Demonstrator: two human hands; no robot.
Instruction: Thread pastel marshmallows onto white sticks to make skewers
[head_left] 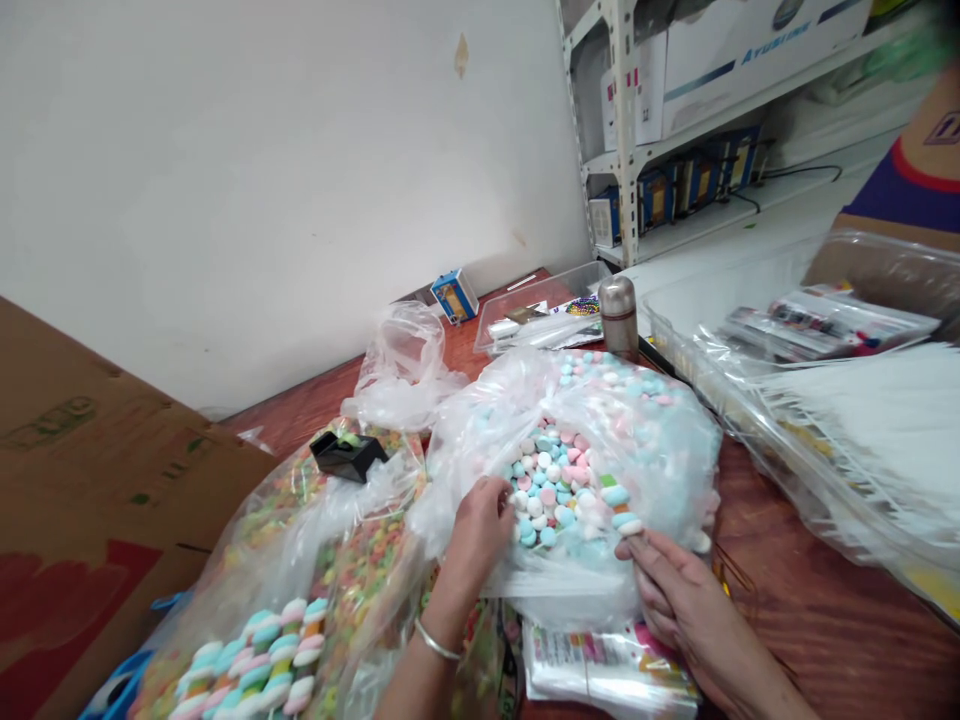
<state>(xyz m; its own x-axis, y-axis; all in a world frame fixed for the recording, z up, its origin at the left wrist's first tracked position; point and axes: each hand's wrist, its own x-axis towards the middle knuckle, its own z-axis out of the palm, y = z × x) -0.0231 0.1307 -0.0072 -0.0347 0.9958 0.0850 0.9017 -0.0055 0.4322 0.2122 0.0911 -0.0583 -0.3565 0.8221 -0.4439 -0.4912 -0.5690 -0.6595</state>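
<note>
A large transparent plastic bag lies open on the table, full of small round pastel candies in pink, blue and white. My left hand grips the bag's near edge, with a silver bangle on the wrist. My right hand pinches the same bag at its right edge, its fingertips next to a few twisted candy pieces. To the left, a second plastic bag holds colourful cereal-like pieces and twisted marshmallow ropes. A black plastic holder rests on top of it.
A steel flask stands behind the bag on the wooden table. Plastic trays of packets sit right and behind. Printed packets lie below my hands. A cardboard sheet is at left; metal shelving stands beyond.
</note>
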